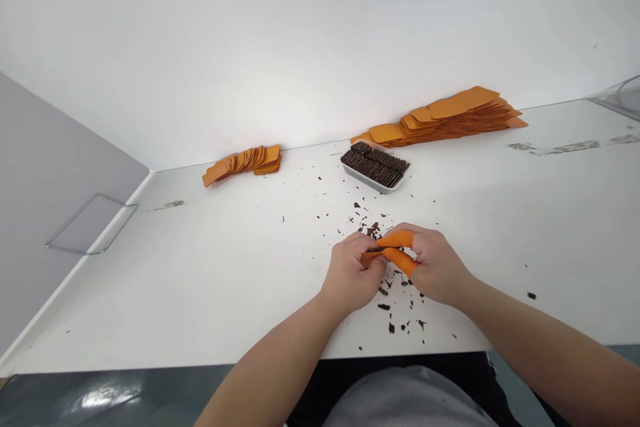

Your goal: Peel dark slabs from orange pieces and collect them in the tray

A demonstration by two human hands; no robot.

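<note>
My left hand (356,270) is closed around a small flat orange piece (370,256). A thin dark piece (376,249) lies along its upper edge, largely hidden by fingers. My right hand (434,261) wears orange finger cots (400,261) on thumb and index finger. Their tips pinch together at the dark piece, touching the left hand's fingers. Dark flakes (384,307) are scattered on the table under and around both hands. Beyond them stands a clear plastic tray (367,181) filled with rows of thin dark pieces (377,165).
A long overlapping stack of flat orange pieces (465,110) lies against the back wall, behind the tray. A smaller orange stack (243,163) lies further left. Wire frames (95,223) stand at the left and right sides. The white table's (200,300) front edge is near my body.
</note>
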